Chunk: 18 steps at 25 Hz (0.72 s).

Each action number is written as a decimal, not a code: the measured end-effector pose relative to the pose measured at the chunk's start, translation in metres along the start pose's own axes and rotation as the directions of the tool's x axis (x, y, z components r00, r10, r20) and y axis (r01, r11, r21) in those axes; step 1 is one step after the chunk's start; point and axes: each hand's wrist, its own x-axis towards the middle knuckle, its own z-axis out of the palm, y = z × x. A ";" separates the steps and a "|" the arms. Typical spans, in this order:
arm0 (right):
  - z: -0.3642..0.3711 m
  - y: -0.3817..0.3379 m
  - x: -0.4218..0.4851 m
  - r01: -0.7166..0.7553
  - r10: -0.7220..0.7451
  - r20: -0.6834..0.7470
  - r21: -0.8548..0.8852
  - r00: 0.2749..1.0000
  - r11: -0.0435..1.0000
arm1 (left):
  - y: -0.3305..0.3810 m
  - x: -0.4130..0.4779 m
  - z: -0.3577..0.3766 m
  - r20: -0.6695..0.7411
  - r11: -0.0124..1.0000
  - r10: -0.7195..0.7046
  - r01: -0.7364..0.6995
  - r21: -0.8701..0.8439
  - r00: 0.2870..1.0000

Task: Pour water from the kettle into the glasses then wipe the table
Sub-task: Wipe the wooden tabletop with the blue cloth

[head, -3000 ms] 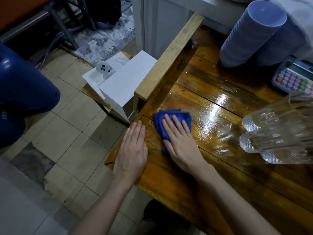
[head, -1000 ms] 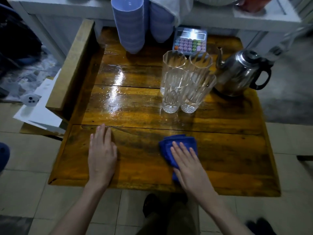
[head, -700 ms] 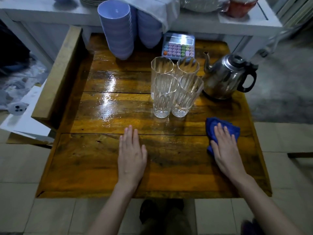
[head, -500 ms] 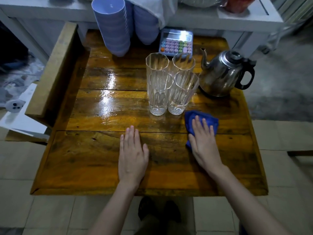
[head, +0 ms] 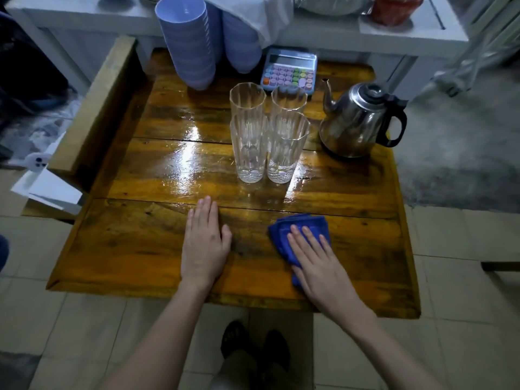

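Head view shows wiping underway: the flat right grip (head: 318, 257) presses the cloth (head: 284, 230) at 5 o'clock, the left grip (head: 204, 243) rests flat; the next stroke should skirt the glasses (head: 253, 142).

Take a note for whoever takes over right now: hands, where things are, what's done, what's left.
Left hand lies flat on the table, holding nothing.
Right hand presses the cloth flat near the front edge.
Four glasses stand mid-table, with the kettle to their right.
Pouring: water level unclear.
Wiping is under way; mid-table looks wet.
Left to do: wipe the rest.
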 end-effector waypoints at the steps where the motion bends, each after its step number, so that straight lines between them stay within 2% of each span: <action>1: -0.003 0.022 -0.004 -0.040 0.040 -0.006 0.003 0.999 0.999 | 0.000 -0.001 0.000 -0.002 1.000 0.005 -0.005 0.004 1.000; 5: -0.016 0.102 0.011 -0.280 0.282 0.001 0.109 0.959 0.954 | 0.001 -0.001 0.003 -0.021 1.000 0.011 -0.010 0.022 1.000; 8: -0.019 0.114 0.052 -0.359 0.369 -0.032 0.161 0.929 0.919 | 0.001 -0.001 0.004 -0.028 1.000 0.008 -0.007 0.008 1.000; 13: -0.010 0.054 0.089 -0.229 0.252 -0.100 0.199 0.963 0.953 | 0.001 0.001 0.004 -0.037 1.000 0.006 -0.007 -0.013 0.999; 18: 0.003 0.026 0.029 -0.105 0.119 -0.078 0.163 0.990 0.981 | 0.000 0.000 0.002 -0.037 0.999 -0.007 0.006 -0.035 0.999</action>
